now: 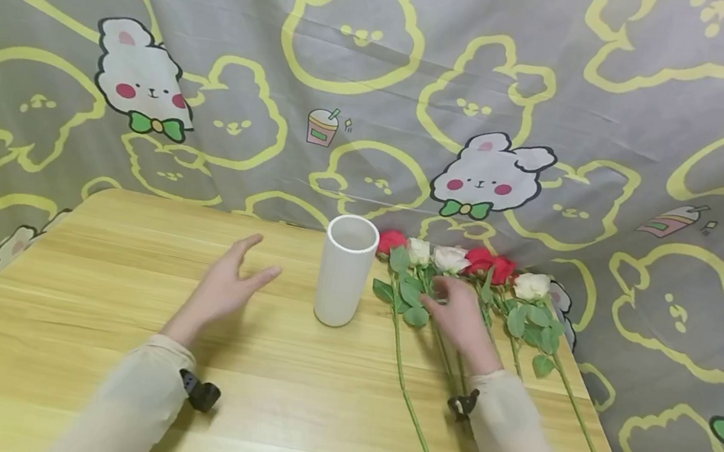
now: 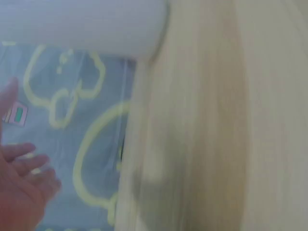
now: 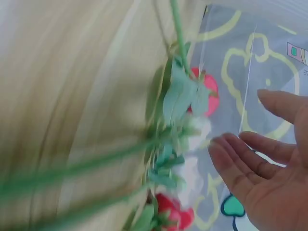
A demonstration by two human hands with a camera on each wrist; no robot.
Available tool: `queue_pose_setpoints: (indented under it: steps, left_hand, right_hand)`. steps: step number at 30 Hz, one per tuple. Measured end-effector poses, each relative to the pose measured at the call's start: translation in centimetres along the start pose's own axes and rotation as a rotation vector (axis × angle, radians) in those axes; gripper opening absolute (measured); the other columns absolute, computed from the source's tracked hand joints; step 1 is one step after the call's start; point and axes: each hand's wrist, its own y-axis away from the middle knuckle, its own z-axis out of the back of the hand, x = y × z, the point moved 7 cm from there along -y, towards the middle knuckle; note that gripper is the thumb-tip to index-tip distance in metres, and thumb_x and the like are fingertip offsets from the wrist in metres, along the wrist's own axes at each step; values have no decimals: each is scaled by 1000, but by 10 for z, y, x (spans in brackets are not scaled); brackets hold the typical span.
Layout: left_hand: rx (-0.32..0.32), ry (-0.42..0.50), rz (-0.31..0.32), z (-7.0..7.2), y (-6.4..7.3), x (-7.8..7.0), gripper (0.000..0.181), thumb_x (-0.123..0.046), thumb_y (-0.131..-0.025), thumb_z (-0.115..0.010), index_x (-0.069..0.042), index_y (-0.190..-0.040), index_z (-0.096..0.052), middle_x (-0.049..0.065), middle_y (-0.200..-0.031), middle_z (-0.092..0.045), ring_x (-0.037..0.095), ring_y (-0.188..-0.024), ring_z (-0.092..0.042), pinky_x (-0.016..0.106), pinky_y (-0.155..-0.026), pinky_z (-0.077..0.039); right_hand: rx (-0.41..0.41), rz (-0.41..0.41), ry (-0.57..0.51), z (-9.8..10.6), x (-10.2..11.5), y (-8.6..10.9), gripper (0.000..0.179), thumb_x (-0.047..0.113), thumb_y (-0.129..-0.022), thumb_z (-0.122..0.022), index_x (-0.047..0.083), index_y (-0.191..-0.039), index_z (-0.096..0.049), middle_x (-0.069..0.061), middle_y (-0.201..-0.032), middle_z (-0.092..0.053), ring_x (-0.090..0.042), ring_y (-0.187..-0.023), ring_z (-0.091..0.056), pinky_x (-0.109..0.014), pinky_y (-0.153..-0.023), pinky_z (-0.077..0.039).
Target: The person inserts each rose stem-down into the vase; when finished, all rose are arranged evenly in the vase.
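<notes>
A white ribbed vase [image 1: 344,274] stands upright near the back of the table, between the two hands. To its left, the left hand [image 1: 227,286] is held above the table with thumb and fingers spread, touching nothing; the left wrist view also shows this hand [image 2: 24,187] apart from the vase [image 2: 82,29]. Over the rose stems, the right hand [image 1: 460,319] hovers with loosely bent fingers. In the right wrist view, nothing lies between the thumb and fingers of that hand [image 3: 260,163]. Red roses [image 1: 391,242] and white roses [image 1: 450,258] lie right of the vase.
The rose stems [image 1: 409,406] point toward the front of the wooden table [image 1: 115,299]. One white rose [image 1: 531,285] lies farthest right, its stem near the table's right edge. A patterned curtain [image 1: 373,50] hangs right behind the table. Each wrist carries a small black device [image 1: 200,392].
</notes>
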Motion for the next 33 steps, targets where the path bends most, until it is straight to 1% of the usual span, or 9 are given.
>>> queue_pose_setpoints:
  steps: [2,6,8,11,15,21,24,29,33]
  left_hand:
    - [-1,124,-35,-9,-6,-10,83,-47,-93,-65,-5,-153,-27,17,-157,-27,39,-141,-26,51,-115,-25]
    - [8,348,-123,-24,-15,-28,77,-25,-92,-73,2,-150,-30,17,-154,-33,30,-142,-28,39,-116,-26]
    - [10,431,-145,-31,-18,-34,77,-16,-89,-75,3,-150,-31,17,-153,-34,27,-142,-30,36,-116,-27]
    - [19,496,-153,-41,-23,-42,79,-9,-87,-77,3,-149,-31,18,-153,-35,26,-141,-31,35,-115,-28]
    - [51,527,-155,-51,-23,-54,81,-2,-84,-77,5,-149,-29,20,-153,-34,29,-141,-30,38,-115,-28]
    - [62,549,-165,-52,-16,-75,78,2,-82,-77,6,-147,-33,22,-150,-37,31,-140,-33,44,-115,-29]
    - [53,562,-172,-56,-20,-70,78,2,-81,-78,3,-146,-36,20,-149,-39,31,-139,-34,45,-115,-29]
    - [46,585,-179,-69,-29,-53,80,2,-80,-79,1,-147,-36,18,-149,-40,30,-138,-35,43,-114,-31]
    - [43,564,-172,-73,-30,-49,76,-3,-81,-81,0,-145,-40,16,-146,-44,28,-135,-40,38,-112,-35]
  right_hand:
    - [19,-21,-36,-7,4,-6,43,21,-94,-68,-7,-125,-58,-21,-116,-63,-35,-105,-61,-49,-89,-52]
    - [54,-115,-86,-22,6,-14,35,21,-93,-69,-4,-118,-63,-14,-105,-68,-29,-95,-63,-44,-80,-55]
    - [57,-162,-112,-28,4,-16,33,21,-91,-71,-3,-115,-65,-12,-102,-69,-27,-91,-64,-42,-78,-55]
    - [66,-208,-137,-36,1,-19,31,18,-89,-73,-2,-112,-66,-13,-103,-68,-25,-87,-64,-40,-78,-56]
    - [84,-256,-153,-45,-4,-21,27,17,-88,-74,-1,-108,-67,-14,-104,-67,-23,-82,-65,-39,-76,-56]
    - [111,-272,-144,-55,-6,-27,26,17,-86,-75,-2,-103,-69,-12,-93,-68,-22,-78,-64,-36,-70,-56]
    - [105,-283,-123,-58,-5,-31,24,17,-84,-76,0,-100,-70,-9,-87,-68,-21,-76,-63,-34,-69,-55]
    - [109,-302,-97,-62,-7,-35,20,17,-84,-76,2,-97,-71,-7,-80,-67,-20,-71,-63,-33,-65,-55]
    - [125,-318,-79,-65,-9,-35,17,17,-85,-76,3,-95,-72,-6,-76,-66,-19,-67,-63,-33,-62,-53]
